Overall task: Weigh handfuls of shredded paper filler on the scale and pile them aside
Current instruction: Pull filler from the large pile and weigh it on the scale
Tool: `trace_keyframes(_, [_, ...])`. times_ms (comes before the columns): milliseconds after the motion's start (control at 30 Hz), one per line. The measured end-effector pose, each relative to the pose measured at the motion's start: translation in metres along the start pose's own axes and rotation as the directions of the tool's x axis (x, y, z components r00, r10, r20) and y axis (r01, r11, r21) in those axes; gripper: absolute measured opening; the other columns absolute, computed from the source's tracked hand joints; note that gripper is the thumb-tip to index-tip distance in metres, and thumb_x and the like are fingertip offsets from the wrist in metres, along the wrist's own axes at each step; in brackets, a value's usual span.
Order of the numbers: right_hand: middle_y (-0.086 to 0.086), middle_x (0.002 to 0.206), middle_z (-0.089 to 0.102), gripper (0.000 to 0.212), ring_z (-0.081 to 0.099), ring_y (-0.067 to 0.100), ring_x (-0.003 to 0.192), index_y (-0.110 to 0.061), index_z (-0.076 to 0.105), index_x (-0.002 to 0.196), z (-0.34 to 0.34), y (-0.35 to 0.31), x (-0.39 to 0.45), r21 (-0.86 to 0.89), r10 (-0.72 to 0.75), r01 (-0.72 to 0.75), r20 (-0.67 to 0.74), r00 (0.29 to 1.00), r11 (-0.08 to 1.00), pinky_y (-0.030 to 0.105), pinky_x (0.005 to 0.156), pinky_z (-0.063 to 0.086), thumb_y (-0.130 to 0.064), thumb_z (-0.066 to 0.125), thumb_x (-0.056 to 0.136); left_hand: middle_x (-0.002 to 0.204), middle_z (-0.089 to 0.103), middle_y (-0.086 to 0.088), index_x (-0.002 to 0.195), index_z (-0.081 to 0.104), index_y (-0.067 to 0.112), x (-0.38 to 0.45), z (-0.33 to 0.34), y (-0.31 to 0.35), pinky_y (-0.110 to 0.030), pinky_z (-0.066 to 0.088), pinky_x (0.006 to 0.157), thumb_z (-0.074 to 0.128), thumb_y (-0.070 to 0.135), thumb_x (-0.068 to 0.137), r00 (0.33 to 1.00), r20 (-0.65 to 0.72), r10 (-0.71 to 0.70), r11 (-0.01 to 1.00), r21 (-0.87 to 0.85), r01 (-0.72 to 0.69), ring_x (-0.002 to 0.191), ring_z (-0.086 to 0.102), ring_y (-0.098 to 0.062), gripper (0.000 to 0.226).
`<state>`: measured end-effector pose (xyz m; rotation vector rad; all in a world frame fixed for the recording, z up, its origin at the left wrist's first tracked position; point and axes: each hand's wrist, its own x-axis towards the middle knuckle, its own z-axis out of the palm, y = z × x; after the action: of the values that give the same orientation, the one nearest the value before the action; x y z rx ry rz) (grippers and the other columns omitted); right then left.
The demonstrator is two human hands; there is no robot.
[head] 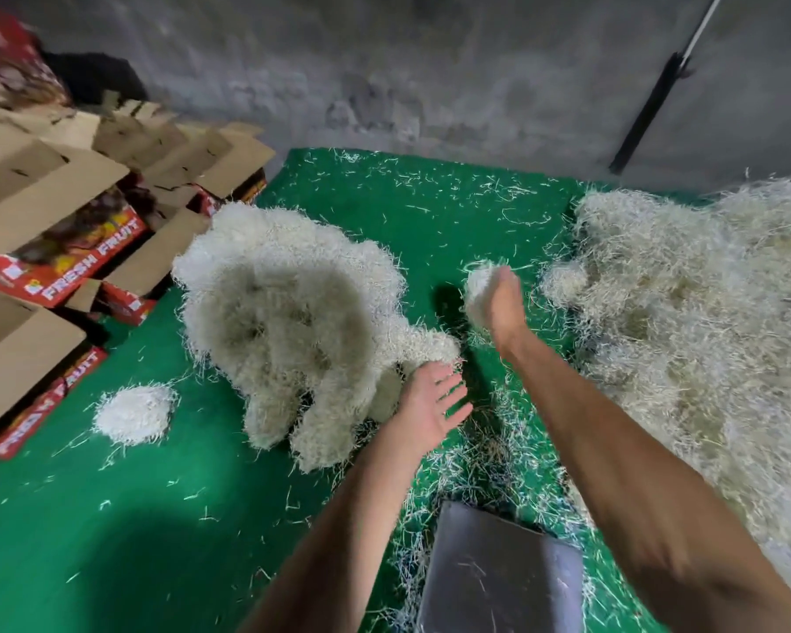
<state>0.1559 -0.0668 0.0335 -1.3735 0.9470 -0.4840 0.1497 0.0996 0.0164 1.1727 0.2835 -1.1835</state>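
Two hands: both are reaching forward over the green mat (110, 518) in the single head view.
Right hand (503, 308): fingers are curling round a handful of shredded paper (478, 285), holding it in the air above the mat, between the two big heaps; motion blur is softening the fingers.
Left hand (430, 404): fingers are lying straight and spread, palm up, holding nothing; the fingertips are sitting just beside the near right edge of the weighed pile.
Weighed pile (288, 322): a lumpy white mound is lying left of centre on the mat, its far left edge touching the cartons.
Small clump (133, 413): a separate flat tuft is lying near the left, apart from the mound.
Supply heap (704, 322): a wide, looser, yellowish mass is filling the right side, running up to the wall (384, 61).
Scale (498, 573): a grey square plate is sitting at the near edge between the forearms, a few strands lying on it, loose shreds ringing it.
Cartons (65, 230): open red boxes printed FRESH FRUIT are standing stacked at the far left.
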Motion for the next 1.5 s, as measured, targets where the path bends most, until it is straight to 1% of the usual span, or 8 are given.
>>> trace_keyframes(300, [0.012,0.116,0.07,0.034,0.067,0.023,0.1,-0.015,0.061,0.129,-0.051,0.045,-0.005,-0.497,-0.161,0.159,0.038,0.986,0.853,0.051,0.101,0.053,-0.036,0.044,0.109,0.125,0.07,-0.003,0.123,0.064,0.016,0.032,0.024,-0.021,-0.04,0.053,0.097,0.043,0.027,0.107,0.998,0.048,-0.032,0.996,0.084,0.028,0.114,0.064,-0.02,0.029])
trace_keyframes(467, [0.015,0.17,0.013,0.073,0.011,0.034,0.157,-0.027,0.02,0.161,-0.159,0.11,-0.01,-0.99,-0.086,0.024,0.012,0.996,0.138,0.052,0.122,-0.008,-0.054,0.053,0.101,0.121,0.072,-0.001,0.12,0.065,0.017,0.038,0.053,-0.058,-0.037,0.055,0.089,0.039,0.026,0.108,0.997,0.067,-0.039,0.997,0.075,0.034,0.112,0.067,-0.018,0.03])
trace_keyframes(600, [0.014,0.162,0.033,0.052,0.035,0.032,0.148,-0.014,0.035,0.155,-0.195,0.163,-0.035,-0.998,0.057,0.058,0.056,0.997,-0.036,0.052,0.127,0.019,-0.026,0.05,0.106,0.123,0.071,-0.002,0.12,0.065,0.018,0.039,0.071,-0.081,-0.038,0.056,0.091,0.044,0.023,0.106,0.989,0.101,-0.107,0.986,0.137,0.093,0.113,0.066,-0.018,0.026])
trace_keyframes(800, [-0.002,0.091,0.07,0.018,0.064,0.01,0.065,-0.018,0.069,0.111,-0.16,0.138,-0.065,-0.811,0.068,0.071,0.136,0.988,0.581,0.02,0.058,0.054,-0.01,0.067,0.095,0.139,0.059,-0.011,0.13,0.057,0.017,0.044,0.092,-0.104,-0.052,0.041,0.112,0.05,0.047,0.103,0.981,0.063,-0.184,0.953,0.255,0.162,0.127,0.055,-0.026,0.041])
trace_keyframes(967, [-0.003,0.087,0.069,0.012,0.067,0.012,0.071,-0.026,0.064,0.102,-0.13,0.1,-0.108,-0.339,-0.228,0.247,0.094,0.969,0.908,0.025,0.06,0.058,-0.016,0.059,0.098,0.119,0.068,-0.016,0.116,0.071,0.006,0.042,0.094,-0.085,-0.044,0.059,0.087,0.063,0.045,0.097,0.959,0.199,-0.202,0.979,0.051,0.196,0.106,0.071,-0.028,0.044])
trace_keyframes(1100, [0.0,0.085,0.064,0.006,0.058,0.013,0.067,-0.021,0.06,0.104,-0.157,0.09,-0.112,-0.385,-0.447,0.342,-0.228,0.865,0.857,0.03,0.055,0.051,-0.02,0.054,0.105,0.161,0.034,-0.016,0.153,0.039,0.012,0.017,0.102,-0.044,-0.052,0.03,0.12,0.048,0.04,0.103,0.996,0.0,-0.089,0.986,0.144,0.088,0.149,0.03,-0.037,0.058])
trace_keyframes(1300, [0.012,0.136,0.059,0.056,0.057,0.023,0.117,-0.019,0.04,0.153,-0.179,0.096,-0.111,-0.711,-0.35,0.258,0.018,0.937,0.654,0.049,0.107,0.045,-0.049,0.046,0.106,0.168,0.011,-0.006,0.151,0.034,0.035,-0.014,0.079,0.0,-0.023,0.023,0.117,0.027,-0.032,0.057,0.845,0.448,0.292,0.61,0.593,-0.526,0.148,0.018,-0.02,0.116])
trace_keyframes(1500, [0.01,0.134,0.061,0.065,0.059,0.028,0.119,-0.021,0.041,0.149,-0.221,0.078,-0.109,-0.909,-0.341,0.178,0.042,0.939,0.376,0.054,0.11,0.046,-0.064,0.027,0.103,0.165,0.017,0.008,0.147,0.032,0.052,-0.041,0.141,0.041,-0.056,0.03,0.11,0.071,0.088,0.06,0.897,0.404,0.176,0.605,0.675,-0.423,0.148,0.025,-0.024,0.103])
